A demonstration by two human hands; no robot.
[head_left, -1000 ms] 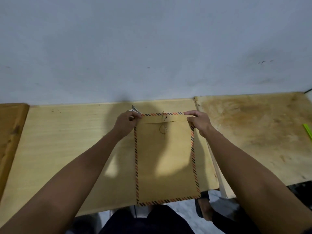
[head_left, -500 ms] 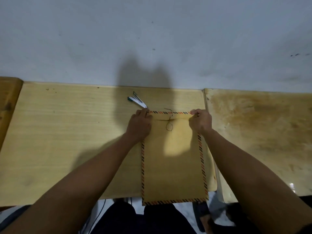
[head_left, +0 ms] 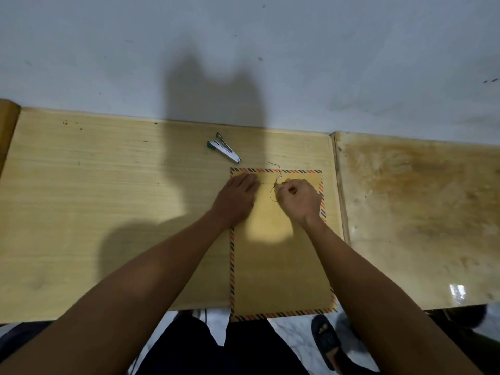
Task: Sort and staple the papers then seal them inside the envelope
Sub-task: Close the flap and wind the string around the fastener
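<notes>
Looks like you're on the home stretch: envelope (head_left: 281, 255) lies flat on the tabletop (head_left: 108, 201) with its flap folded down, left hand (head_left: 234, 199) spread pressing it, right hand (head_left: 299, 197) pinching the closure string (head_left: 272, 191), stapler (head_left: 223, 151) parked nearby, so only tying-off seems left.

Lots of bare table (head_left: 108, 212) is lying open on the left. A stapler (head_left: 223, 151) is sitting just beyond the envelope (head_left: 278, 266), near the wall (head_left: 243, 50), which is blocking the far side.

Striped-edged brown envelope (head_left: 281, 266) lies flat, flap folded; stapler (head_left: 223, 150) just beyond
</notes>
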